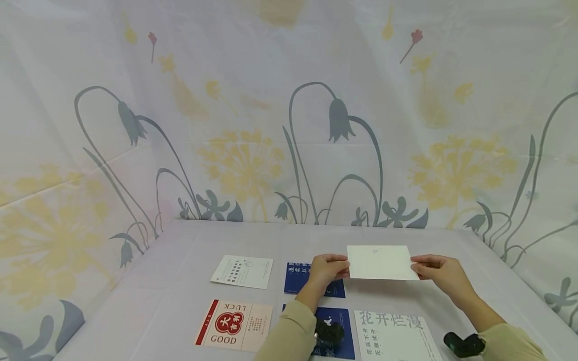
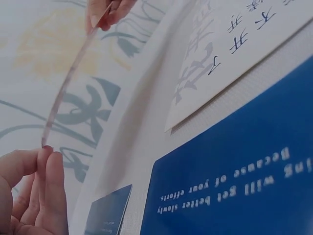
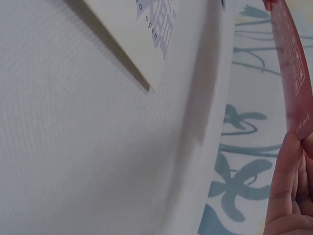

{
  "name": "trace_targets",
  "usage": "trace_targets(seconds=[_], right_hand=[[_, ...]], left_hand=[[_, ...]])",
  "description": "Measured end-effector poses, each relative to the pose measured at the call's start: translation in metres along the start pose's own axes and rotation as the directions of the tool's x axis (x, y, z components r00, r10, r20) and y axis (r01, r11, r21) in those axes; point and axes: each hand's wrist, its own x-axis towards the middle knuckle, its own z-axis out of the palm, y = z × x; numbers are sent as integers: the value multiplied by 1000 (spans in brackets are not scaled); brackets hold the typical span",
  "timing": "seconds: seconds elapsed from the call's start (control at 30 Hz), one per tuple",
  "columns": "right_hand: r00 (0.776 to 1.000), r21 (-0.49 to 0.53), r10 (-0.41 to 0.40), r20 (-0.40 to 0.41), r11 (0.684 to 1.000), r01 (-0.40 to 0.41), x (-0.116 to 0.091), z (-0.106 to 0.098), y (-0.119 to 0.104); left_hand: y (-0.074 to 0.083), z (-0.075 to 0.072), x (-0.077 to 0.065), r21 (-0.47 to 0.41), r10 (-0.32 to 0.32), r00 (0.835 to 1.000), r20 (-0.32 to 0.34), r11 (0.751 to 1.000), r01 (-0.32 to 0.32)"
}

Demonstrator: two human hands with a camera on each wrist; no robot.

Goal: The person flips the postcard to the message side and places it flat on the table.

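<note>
Both hands hold one postcard [image 1: 379,262] up over the table by its two short ends. Its pale side faces the head camera; the right wrist view shows a red printed face on the other side of the card [image 3: 292,73]. At the card's left end, the left hand [image 1: 328,271] pinches it between thumb and fingers. My right hand [image 1: 444,275] pinches the right end likewise. Under the left forearm lie two blue cards, the farther blue card [image 1: 295,286] and the nearer blue card [image 1: 340,333], both partly covered by the arm.
A white card with grey lettering [image 1: 395,336] lies at the front, below the held card. To the left are a white card with dark writing [image 1: 244,272] and a cream and red card [image 1: 235,325]. A flowered cloth [image 1: 253,175] hangs behind the table.
</note>
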Motion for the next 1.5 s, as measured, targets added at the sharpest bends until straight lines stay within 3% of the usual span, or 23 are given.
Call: trace_targets(seconds=[0.13,0.33,0.6,0.83,1.5], right_hand=[[1000,-47,10,10,999,-10,0,0,0],[1000,-37,12,13,999,-12,0,1,-1],[998,-22,55,28,998,-54,0,6,4],[993,-16,97,69,995,-96,-1,7,11],[980,-90,161,119,984,-151,-2,13,20]], left_hand=[[0,1,-2,37,1,1000,-2,999,-1],[2,3,-9,138,33,999,-26,990,-29],[4,7,-15,233,24,996,-88,972,-3],[3,8,-20,298,10,997,-80,954,14],[-2,9,-20,364,2,998,-70,931,24]])
